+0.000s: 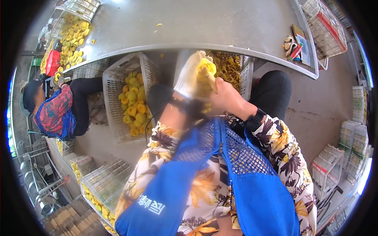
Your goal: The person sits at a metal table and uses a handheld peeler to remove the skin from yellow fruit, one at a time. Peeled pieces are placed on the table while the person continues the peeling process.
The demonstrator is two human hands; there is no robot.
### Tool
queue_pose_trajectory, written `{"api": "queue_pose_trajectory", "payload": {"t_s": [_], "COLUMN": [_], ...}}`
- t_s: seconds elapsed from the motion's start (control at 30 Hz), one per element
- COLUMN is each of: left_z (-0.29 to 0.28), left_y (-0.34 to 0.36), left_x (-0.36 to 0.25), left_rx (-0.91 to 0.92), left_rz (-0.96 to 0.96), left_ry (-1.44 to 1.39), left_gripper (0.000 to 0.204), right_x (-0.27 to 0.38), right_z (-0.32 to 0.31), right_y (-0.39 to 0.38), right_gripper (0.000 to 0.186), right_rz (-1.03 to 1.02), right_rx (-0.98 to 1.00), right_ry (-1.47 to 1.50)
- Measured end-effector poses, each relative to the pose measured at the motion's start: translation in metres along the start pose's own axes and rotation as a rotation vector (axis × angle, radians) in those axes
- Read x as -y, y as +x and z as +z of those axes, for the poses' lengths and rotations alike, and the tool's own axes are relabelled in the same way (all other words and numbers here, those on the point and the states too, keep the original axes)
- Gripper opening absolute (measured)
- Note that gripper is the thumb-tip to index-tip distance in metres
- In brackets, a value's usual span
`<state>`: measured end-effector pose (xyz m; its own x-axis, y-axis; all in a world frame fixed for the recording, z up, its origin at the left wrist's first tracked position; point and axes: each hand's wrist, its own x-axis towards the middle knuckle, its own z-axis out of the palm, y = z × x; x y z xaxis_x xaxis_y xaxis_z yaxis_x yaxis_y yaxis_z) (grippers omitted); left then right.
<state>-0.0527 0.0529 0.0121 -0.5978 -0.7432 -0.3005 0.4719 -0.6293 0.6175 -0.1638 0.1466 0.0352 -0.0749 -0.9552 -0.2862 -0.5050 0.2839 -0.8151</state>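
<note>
My left hand point(188, 78), in a white glove, is closed around a yellow peach half point(207, 67), held up in front of my lap just below the table edge. My bare right hand point(232, 97) grips a short tan pitting tool point(213, 84) whose end meets the fruit; its working tip is hidden. Beneath and beyond my hands stands a white crate point(247, 74) holding many brownish-yellow scooped pieces, likely pits. To my left, a white plastic crate point(111, 106) holds yellow peaches point(136, 98).
A metal table point(189, 27) spans the far side, with cut peaches point(75, 35) piled at its left. A cloth point(289, 45) and a red tube point(296, 52) lie at its right corner. A co-worker point(55, 106) sits at left. Stacked crates point(328, 169) stand at right.
</note>
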Motion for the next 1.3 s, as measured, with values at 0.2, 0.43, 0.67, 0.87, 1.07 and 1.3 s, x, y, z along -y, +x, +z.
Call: {"api": "queue_pose_trajectory", "payload": {"t_s": [0.2, 0.43, 0.67, 0.87, 1.07, 1.3], "left_z": [0.003, 0.02, -0.021, -0.021, 0.008, 0.032], "left_y": [0.002, -0.002, 0.012, 0.009, -0.002, -0.008], "left_x": [0.026, 0.013, 0.0, 0.001, 0.018, 0.002], "left_rx": [-0.232, -0.398, 0.084, -0.078, -0.406, -0.34], "left_rz": [0.38, 0.379, 0.831, 0.347, 0.323, 0.201], "left_ry": [0.397, 0.422, 1.615, 0.636, 0.475, 0.454], "left_gripper": [0.023, 0.016, 0.052, 0.034, 0.018, 0.02], "right_x": [-0.009, 0.012, -0.025, 0.052, 0.04, 0.025], "right_z": [0.015, 0.014, 0.028, -0.019, -0.012, 0.002], "right_y": [0.002, -0.004, 0.012, -0.011, -0.016, -0.017], "right_gripper": [0.026, 0.024, 0.026, 0.019, 0.022, 0.021], "right_rz": [-0.165, 0.335, -0.164, 0.242, 0.26, 0.068], "right_rx": [-0.045, 0.165, -0.068, 0.256, 0.285, 0.049], "right_ry": [-0.161, 0.438, -0.088, 0.444, 0.468, 0.273]}}
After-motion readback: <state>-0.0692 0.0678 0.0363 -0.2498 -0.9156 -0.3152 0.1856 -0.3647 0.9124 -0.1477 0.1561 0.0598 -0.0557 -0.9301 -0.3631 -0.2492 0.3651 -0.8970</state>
